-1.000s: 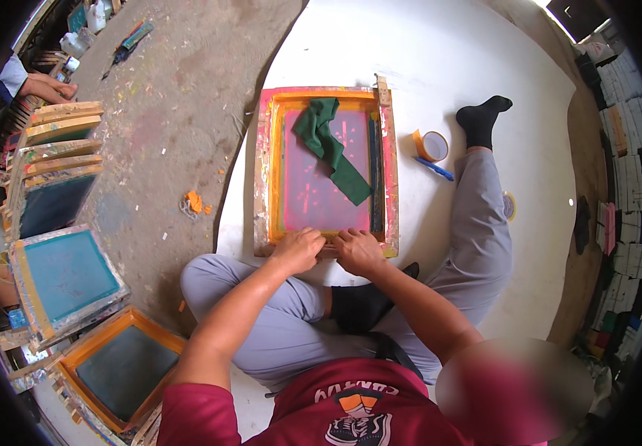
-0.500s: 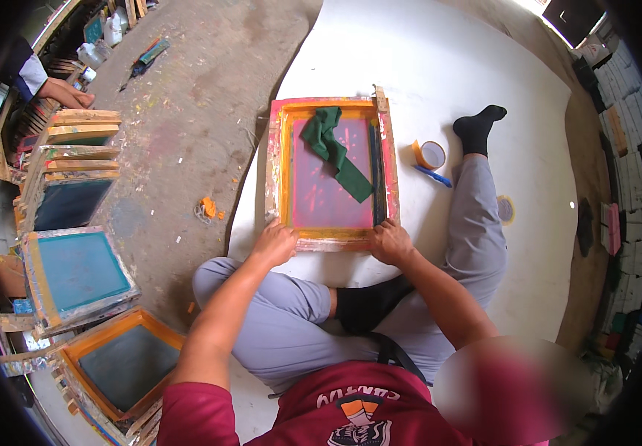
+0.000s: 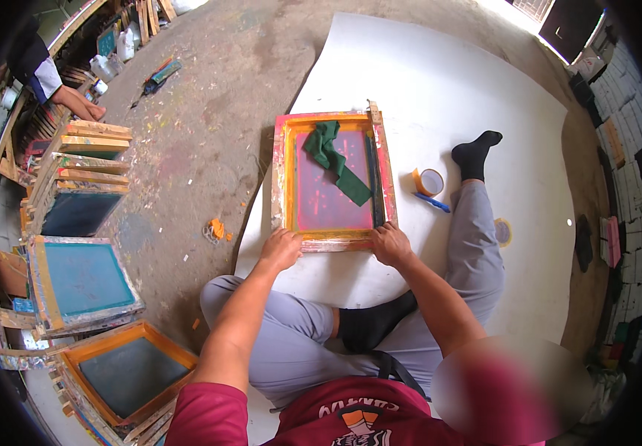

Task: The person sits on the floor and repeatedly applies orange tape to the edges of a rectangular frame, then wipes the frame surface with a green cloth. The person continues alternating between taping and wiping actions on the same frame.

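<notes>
A wooden screen printing frame [image 3: 288, 241] with pinkish mesh is in front of me over the white sheet. My left hand [image 3: 282, 249] is closed on its near left corner, and my right hand [image 3: 391, 244] grips the near right corner. Across the mesh lies a crumpled dark green cloth [image 3: 350, 186]. A dark squeegee-like strip [image 3: 376, 178] runs along the inside of the right edge. The thumbs and the undersides of both grips are partly hidden.
Right of the frame are a roll of tape [image 3: 431, 182] and a blue cutter-like tool [image 3: 432, 202], beside my outstretched leg. More screens [image 3: 86, 275] stand and lean on the left. A person's bare legs [image 3: 79, 102] show at upper left. The white sheet [image 3: 536, 297] covers the floor.
My view has shifted slightly, so the surroundings sit lower in the picture. Both hands keep hold of the frame's near corners, and its far end appears a little closer to me.
</notes>
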